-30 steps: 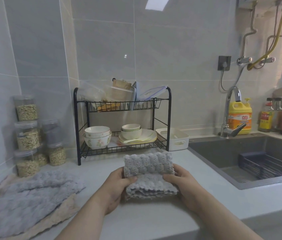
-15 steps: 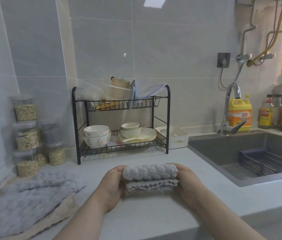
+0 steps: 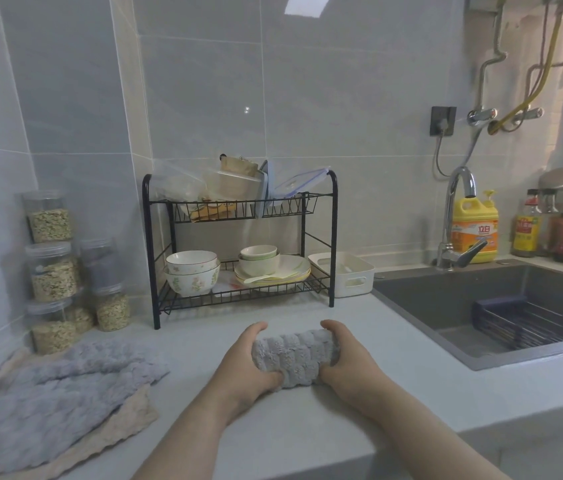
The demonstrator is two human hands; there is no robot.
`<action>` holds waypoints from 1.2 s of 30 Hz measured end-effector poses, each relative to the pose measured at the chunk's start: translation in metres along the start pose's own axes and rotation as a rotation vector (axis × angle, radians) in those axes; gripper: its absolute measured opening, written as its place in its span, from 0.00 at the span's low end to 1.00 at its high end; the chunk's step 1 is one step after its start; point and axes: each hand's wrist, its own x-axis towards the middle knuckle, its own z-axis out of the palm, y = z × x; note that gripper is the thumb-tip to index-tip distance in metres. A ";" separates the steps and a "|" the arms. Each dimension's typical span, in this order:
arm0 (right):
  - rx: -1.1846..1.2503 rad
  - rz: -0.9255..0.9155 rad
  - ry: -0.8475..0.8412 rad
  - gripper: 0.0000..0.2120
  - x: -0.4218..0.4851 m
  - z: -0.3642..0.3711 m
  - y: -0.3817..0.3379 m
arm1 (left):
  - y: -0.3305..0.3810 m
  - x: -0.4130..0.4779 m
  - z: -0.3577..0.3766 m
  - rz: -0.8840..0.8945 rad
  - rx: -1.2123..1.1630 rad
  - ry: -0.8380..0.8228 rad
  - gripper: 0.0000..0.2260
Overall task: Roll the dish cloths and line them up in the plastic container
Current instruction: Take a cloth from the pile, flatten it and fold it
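Observation:
A grey ribbed dish cloth [image 3: 293, 359] lies rolled into a thick cylinder on the counter in front of me. My left hand [image 3: 244, 365] grips its left end and my right hand [image 3: 344, 362] grips its right end, fingers curled over the top. A white plastic container [image 3: 349, 276] with handle slots stands behind, between the dish rack and the sink; its inside is mostly hidden. More dish cloths, grey [image 3: 44, 393] over beige [image 3: 124, 424], lie in a loose pile at the left.
A black two-tier dish rack [image 3: 238, 244] with bowls and plates stands at the back. Clear jars of grain [image 3: 52, 271] are stacked at the left wall. A dark sink [image 3: 481, 306] with a faucet [image 3: 456, 216] and bottles fills the right.
The cloth went from a half-folded flap held up to a tight roll. Both hands moved forward with it and closed round its ends.

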 end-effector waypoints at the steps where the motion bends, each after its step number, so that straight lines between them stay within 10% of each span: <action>1: -0.025 0.000 -0.006 0.33 0.001 0.001 0.001 | 0.000 0.000 0.000 0.005 0.018 -0.014 0.35; 11: 0.457 0.052 0.049 0.13 0.008 -0.003 0.010 | 0.006 0.003 -0.007 -0.042 -0.409 0.110 0.16; 18: 0.525 0.041 0.099 0.13 0.010 -0.004 0.012 | 0.002 0.002 -0.008 -0.052 -0.370 -0.070 0.26; 36: 0.579 0.071 0.111 0.03 0.008 -0.005 0.006 | 0.003 0.010 -0.011 -0.170 -0.614 0.089 0.09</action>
